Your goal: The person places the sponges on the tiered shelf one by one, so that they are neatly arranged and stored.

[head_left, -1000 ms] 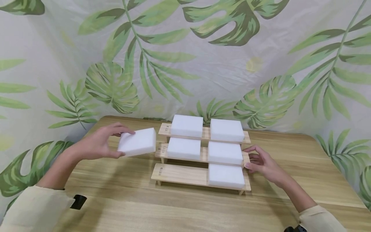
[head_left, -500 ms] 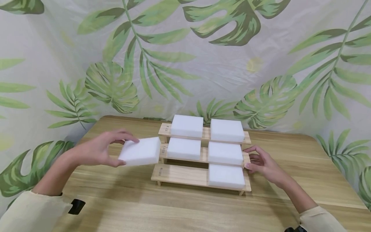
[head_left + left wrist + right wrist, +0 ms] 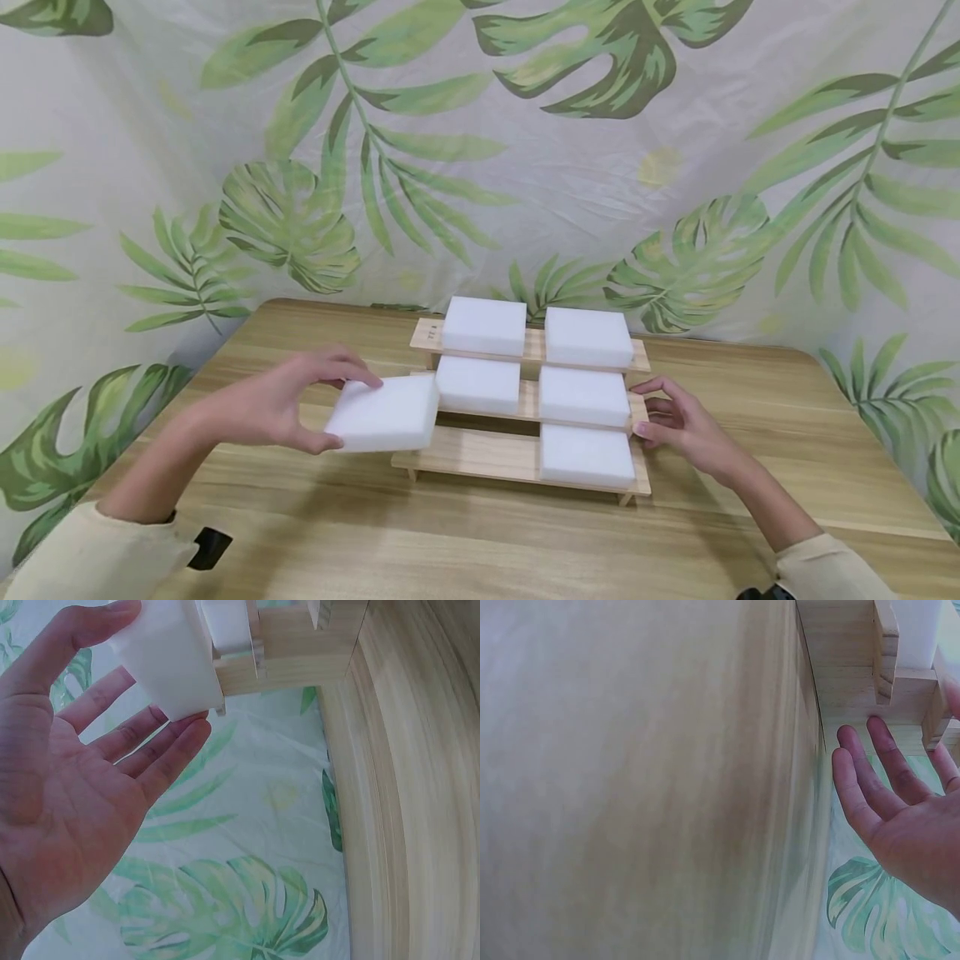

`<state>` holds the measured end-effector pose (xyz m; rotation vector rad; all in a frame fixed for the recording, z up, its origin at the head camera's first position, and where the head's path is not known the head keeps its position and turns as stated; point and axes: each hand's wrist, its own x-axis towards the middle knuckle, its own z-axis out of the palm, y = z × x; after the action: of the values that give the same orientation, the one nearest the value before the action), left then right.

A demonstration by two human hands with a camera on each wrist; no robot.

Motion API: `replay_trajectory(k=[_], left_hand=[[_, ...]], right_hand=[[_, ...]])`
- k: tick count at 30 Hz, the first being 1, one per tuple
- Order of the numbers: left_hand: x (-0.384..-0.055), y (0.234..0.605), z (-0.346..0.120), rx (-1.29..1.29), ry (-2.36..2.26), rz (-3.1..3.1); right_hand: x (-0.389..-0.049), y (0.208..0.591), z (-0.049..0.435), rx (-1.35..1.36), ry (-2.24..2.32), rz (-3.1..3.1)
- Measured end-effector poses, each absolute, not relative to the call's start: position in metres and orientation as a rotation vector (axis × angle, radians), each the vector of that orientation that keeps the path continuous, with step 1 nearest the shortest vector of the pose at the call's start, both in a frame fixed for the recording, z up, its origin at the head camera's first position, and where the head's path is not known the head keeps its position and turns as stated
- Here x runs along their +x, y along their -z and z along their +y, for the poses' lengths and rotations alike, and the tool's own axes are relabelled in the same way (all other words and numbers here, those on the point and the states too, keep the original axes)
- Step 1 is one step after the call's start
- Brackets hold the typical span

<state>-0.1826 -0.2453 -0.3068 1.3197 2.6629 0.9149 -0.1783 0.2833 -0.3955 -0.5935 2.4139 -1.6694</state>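
In the head view my left hand (image 3: 281, 404) pinches a white foam block (image 3: 386, 414) by its left end, thumb at the front and fingers behind. The block, slightly tilted, overlaps the left ends of the lower two tiers of a three-tier wooden stand (image 3: 480, 454). In the left wrist view the thumb and fingertips meet the edges of the foam block (image 3: 169, 660). My right hand (image 3: 686, 429) holds the right end of the middle tier between thumb and index finger. In the right wrist view its other fingers extend beside the stand (image 3: 847, 694).
Foam blocks stand in pairs on the top tier, left (image 3: 483, 325) and right (image 3: 588, 336), and on the middle tier, left (image 3: 477, 383) and right (image 3: 583, 394). One foam block (image 3: 587, 454) sits on the bottom tier's right. Leaf-patterned cloth (image 3: 562, 208) hangs behind the wooden table (image 3: 465, 542).
My left hand has moved right and toward the front with the foam block, from beside the stand to over its left end. The right hand and the stand have stayed in place.
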Motion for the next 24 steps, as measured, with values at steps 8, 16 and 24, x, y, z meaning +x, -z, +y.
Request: replay_trajectory(k=[8, 16, 24], left_hand=[[-0.18, 0.313, -0.228, 1.363, -0.909, 2.612], [-0.177, 0.313, -0.214, 1.372, -0.881, 2.589], [-0.174, 0.326, -0.194, 1.438, -0.875, 2.592]], right_hand=[[-0.179, 0.396, 0.283, -0.606, 1.67, 2.421], [-0.179, 0.396, 0.283, -0.597, 1.672, 2.411], [-0.179, 0.396, 0.283, -0.579, 1.671, 2.409]])
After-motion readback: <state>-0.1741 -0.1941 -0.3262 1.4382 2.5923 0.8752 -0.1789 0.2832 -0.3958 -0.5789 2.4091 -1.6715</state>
